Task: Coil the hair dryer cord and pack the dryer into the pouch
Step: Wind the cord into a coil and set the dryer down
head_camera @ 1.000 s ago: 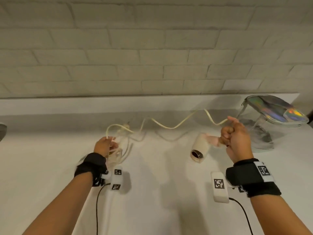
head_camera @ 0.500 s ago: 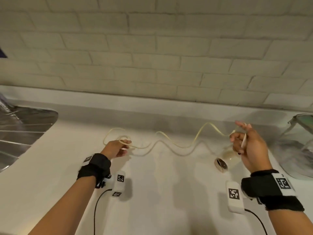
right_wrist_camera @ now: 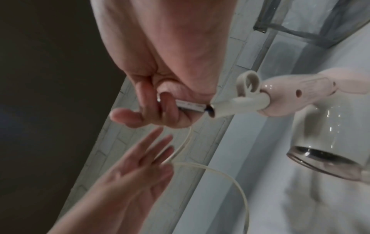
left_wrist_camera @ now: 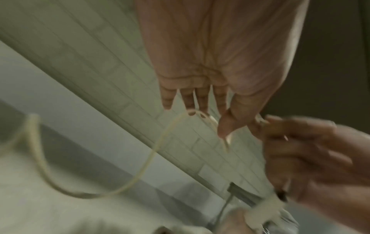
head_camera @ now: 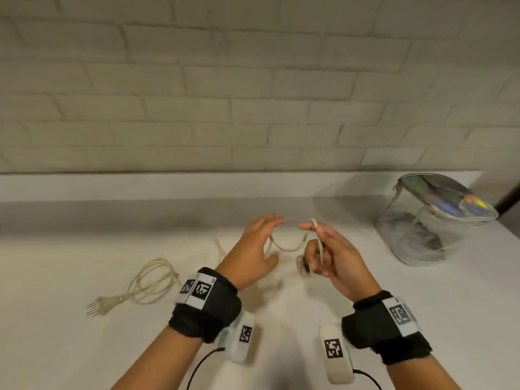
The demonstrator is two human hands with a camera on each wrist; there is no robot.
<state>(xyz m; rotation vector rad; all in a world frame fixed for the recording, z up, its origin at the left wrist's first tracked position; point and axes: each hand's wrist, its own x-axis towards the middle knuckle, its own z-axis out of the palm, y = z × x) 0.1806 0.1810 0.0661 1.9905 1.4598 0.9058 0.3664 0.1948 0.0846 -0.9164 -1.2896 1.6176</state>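
Right hand (head_camera: 334, 256): curled tight round the cord (head_camera: 289, 247) where it left the hair dryer (right_wrist_camera: 312, 114).
Left hand (head_camera: 254, 249): fingers straight, touching cord beside dryer.
Pouch (head_camera: 430, 220): right of dryer (lid up).
Plug (head_camera: 105, 304): far left of dryer.

A white tabletop (head_camera: 84, 347) runs back to a low ledge (head_camera: 168, 185) below a pale brick wall (head_camera: 225, 94). Black wristbands (head_camera: 206, 305) carry square-patterned tags, and thin black cables (head_camera: 199, 367) trail toward the near edge.
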